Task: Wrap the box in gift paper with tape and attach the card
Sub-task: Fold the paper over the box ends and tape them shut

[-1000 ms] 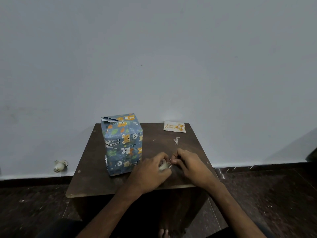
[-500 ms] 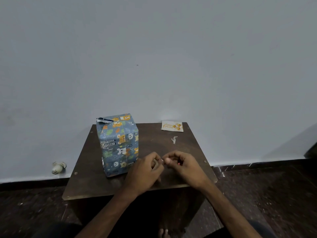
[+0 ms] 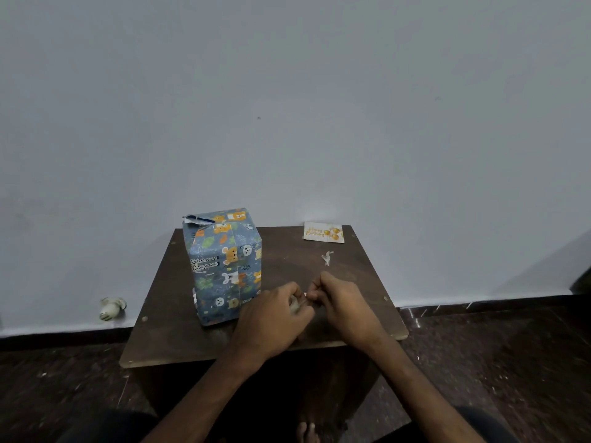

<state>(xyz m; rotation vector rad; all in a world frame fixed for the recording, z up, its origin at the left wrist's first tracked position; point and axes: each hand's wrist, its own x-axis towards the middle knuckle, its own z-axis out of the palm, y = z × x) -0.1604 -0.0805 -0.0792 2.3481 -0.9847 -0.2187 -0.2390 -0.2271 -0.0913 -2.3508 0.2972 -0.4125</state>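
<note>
The box [image 3: 224,266] stands upright on the left half of a small dark table [image 3: 179,330], covered in blue animal-print gift paper, with a loose flap sticking up at its top back corner. My left hand [image 3: 271,318] curls round a roll of clear tape [image 3: 293,306], mostly hidden in the fingers. My right hand [image 3: 343,306] meets it fingertip to fingertip and pinches the tape's free end. Both hands hover just right of the box, near the table's front. A white "Happy Birthday" card [image 3: 323,232] lies flat at the back right corner.
A crumpled scrap of tape [image 3: 327,258] lies on the table between card and hands. A white wall rises directly behind the table. A small pale object [image 3: 110,308] sits on the floor by the wall at left. My bare toes [image 3: 307,433] show under the table.
Both hands stay together over the tape roll; my fingers have shifted slightly at the tape end. The view has drifted a little. Box and card have not moved.
</note>
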